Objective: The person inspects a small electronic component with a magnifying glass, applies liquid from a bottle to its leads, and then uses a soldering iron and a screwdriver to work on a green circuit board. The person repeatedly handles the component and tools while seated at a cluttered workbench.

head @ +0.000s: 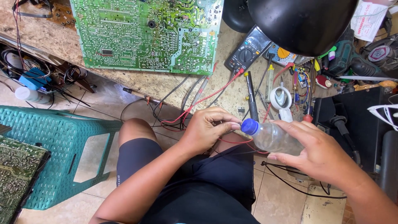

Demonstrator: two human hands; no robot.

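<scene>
My right hand (319,153) grips a small clear plastic bottle (273,139) held on its side over my lap. Its blue cap (249,126) points left. The fingertips of my left hand (207,128) pinch that cap. Red and black test leads (199,101) run under my left hand toward the bench. A large green circuit board (149,35) lies on the stone benchtop (137,81) beyond my hands.
A black multimeter (248,49) and a soldering iron (251,95) lie on the bench near a black lamp shade (302,23). A teal plastic stool (54,153) stands at the left with another circuit board (16,174) beside it. Tools and a black box (356,120) crowd the right.
</scene>
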